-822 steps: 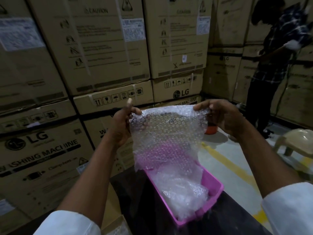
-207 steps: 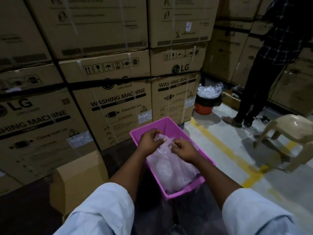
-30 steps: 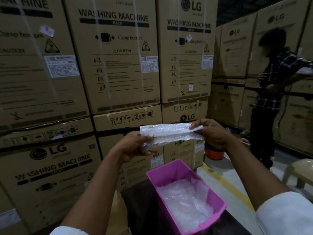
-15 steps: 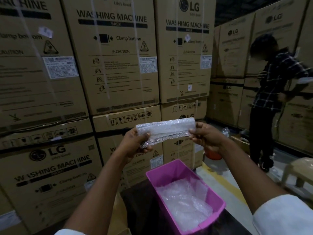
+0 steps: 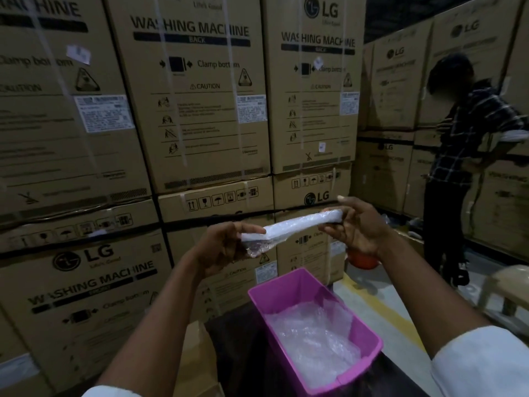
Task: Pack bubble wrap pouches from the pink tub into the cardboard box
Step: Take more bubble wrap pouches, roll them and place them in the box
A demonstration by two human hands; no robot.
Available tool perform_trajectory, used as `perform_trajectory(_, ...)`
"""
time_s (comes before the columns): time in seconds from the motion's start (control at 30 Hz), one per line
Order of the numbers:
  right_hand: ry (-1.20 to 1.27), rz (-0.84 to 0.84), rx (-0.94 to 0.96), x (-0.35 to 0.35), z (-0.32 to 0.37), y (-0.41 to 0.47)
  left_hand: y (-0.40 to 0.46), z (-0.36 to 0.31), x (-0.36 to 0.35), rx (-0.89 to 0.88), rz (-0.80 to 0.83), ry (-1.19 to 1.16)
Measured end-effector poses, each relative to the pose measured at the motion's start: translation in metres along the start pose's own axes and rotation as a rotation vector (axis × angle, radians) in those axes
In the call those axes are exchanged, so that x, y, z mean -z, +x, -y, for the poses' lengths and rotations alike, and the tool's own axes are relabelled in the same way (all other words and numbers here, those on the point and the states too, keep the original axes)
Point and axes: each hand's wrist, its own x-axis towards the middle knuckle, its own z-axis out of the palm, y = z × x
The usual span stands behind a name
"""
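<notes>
A folded bubble wrap pouch [image 5: 294,226] is held up in the air between both hands, above and behind the pink tub [image 5: 289,287]. My left hand [image 5: 223,247] pinches its left end, my right hand [image 5: 355,227] pinches its right end, which sits higher. The pouch is a narrow, edge-on strip. More bubble wrap pouches [image 5: 312,336] lie inside the tub on a dark table [image 5: 237,353]. A cardboard box [image 5: 194,359] shows only as a flap at the bottom left of the tub.
Stacked washing machine cartons [image 5: 197,96] form a wall behind. A person in a checked shirt [image 5: 461,138] stands at the right. An orange bucket [image 5: 362,260] and a beige plastic stool [image 5: 506,285] stand on the floor to the right.
The pouch has turned from a flatter strip to a thin edge-on fold and tilted, its right end raised. Both hands have kept their hold and shifted slightly right.
</notes>
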Motion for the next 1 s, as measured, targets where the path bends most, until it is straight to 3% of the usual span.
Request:
perform_trajectory(0.17, -0.418, -0.1, 0.051, -0.004, -0.005, 0.006, 0.001, 0.0, 0.0, -0.021, -0.114, 0.2)
perform_trajectory(0.3, -0.361, -0.212, 0.135, -0.011, -0.008, 0.01, -0.001, 0.005, -0.004, -0.098, -0.164, 0.264)
perform_trajectory(0.6, -0.309, -0.209, 0.121, -0.011, -0.017, 0.007, -0.002, 0.009, -0.005, -0.076, -0.246, 0.168)
perform_trajectory(0.73, -0.26, -0.181, 0.136, -0.007, -0.018, 0.005, -0.003, 0.02, 0.0, -0.035, -0.215, 0.121)
perform_trajectory(1.0, -0.426, -0.189, 0.189, 0.0, -0.008, 0.007, -0.007, 0.034, 0.016, 0.124, -0.11, 0.196)
